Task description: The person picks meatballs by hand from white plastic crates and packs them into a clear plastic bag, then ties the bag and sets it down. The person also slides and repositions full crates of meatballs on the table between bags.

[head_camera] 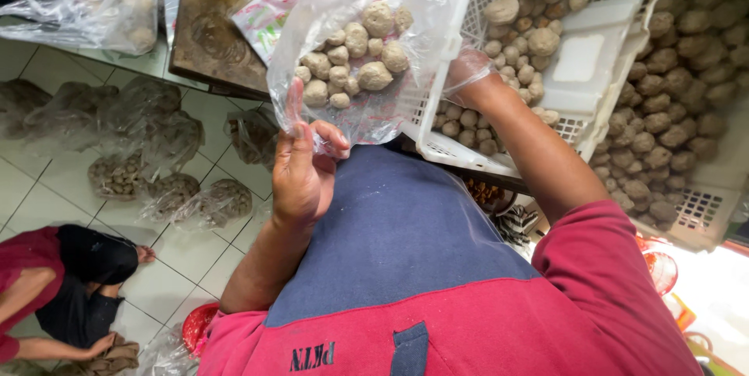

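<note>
Holding a part-filled clear bag (355,56) pinched in our left hand (300,169), our gloved right hand (468,72) reaches, fingers hidden, into the white crate (577,56) of remaining meatballs (523,40).

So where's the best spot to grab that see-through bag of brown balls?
Probably the clear plastic bag is best pinched at its loose lower edge, coming from below, where the left hand already holds it. The brown balls bunch in the middle and make it bulge, so the empty plastic near the rim looks easier to grip. The right hand steadies the bag's far side.
</note>
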Tool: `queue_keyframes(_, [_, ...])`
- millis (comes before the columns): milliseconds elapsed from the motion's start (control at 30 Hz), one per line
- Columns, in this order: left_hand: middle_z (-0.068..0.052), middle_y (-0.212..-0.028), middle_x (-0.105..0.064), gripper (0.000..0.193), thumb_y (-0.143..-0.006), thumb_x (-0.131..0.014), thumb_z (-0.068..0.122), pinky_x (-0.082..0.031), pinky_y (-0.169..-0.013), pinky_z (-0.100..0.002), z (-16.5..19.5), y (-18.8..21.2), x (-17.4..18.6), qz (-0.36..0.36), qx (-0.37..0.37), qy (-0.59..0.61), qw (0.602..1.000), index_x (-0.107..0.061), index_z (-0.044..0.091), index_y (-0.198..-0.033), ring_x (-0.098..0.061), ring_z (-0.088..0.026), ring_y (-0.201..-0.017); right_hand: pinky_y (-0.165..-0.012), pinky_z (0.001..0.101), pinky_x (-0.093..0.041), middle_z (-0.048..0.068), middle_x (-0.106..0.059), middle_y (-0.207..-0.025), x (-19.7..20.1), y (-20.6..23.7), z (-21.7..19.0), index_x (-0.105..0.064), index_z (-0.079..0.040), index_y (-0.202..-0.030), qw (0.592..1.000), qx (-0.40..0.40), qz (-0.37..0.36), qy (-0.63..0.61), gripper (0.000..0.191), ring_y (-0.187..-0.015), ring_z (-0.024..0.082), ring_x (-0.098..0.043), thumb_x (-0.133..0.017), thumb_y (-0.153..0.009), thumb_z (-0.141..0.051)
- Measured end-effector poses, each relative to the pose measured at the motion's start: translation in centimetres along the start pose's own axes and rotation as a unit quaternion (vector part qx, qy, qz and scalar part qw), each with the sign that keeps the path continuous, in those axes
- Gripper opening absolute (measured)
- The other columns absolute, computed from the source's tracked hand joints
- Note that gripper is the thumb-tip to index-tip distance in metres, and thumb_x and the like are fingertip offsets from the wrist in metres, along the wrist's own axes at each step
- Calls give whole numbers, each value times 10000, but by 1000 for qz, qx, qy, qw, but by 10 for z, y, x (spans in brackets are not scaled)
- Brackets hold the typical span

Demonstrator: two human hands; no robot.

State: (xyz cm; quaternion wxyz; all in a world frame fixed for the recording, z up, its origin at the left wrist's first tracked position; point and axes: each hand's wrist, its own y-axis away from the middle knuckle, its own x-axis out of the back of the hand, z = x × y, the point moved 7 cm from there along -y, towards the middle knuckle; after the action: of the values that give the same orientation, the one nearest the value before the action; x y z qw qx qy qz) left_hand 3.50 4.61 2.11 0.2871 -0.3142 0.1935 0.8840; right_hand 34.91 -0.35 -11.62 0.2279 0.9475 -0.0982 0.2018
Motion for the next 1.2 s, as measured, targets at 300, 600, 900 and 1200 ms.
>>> queue_keyframes(300, [-61,-959,-628,599,-1166,-415,282,-482,-868,-297,7,-3,8,-3,-6,9,1000,-178,178,-1705,-570,-133,-915,-446,220,-492,150,-643,-996,26,91,-130,-633,-26,-1145,866,143,-309,-366,252,-611,102,-591,-740,-948,-141])
queue_keyframes(600, [-72,-948,-633,602,-1173,-422,286,-479,-870,-302,-1,4,-4,-1,4,1,1000,-175,189,-1713,-566,-140,-895,-1032,389,-575,166,-598,-1379,31,83,-183,-499,3,-1412,932,329,-29,-146,395,-1278,247,-609,-665,-1073,-112])
queue_keyframes(900, [-84,-952,-631,601,-1175,-418,297,-486,-885,-322,-3,2,-5,3,-3,-4,1000,-180,194,-1718,-566,-154,-890,-843,272,-621,68,-731,-1144,0,41,-52,-680,-76,-1218,997,1,-77,-10,266,-993,165,-724,-656,-954,-104])
queue_keyframes(1200, [-80,-938,-622,607,-1170,-420,321,-496,-877,-334,-4,1,-21,16,-3,-25,1000,-175,202,-1712,-573,-155,-884,-594,408,-587,187,-684,-992,64,33,-19,-657,-49,-1146,967,18,-16,255,193,-796,321,-696,-585,-970,-83])
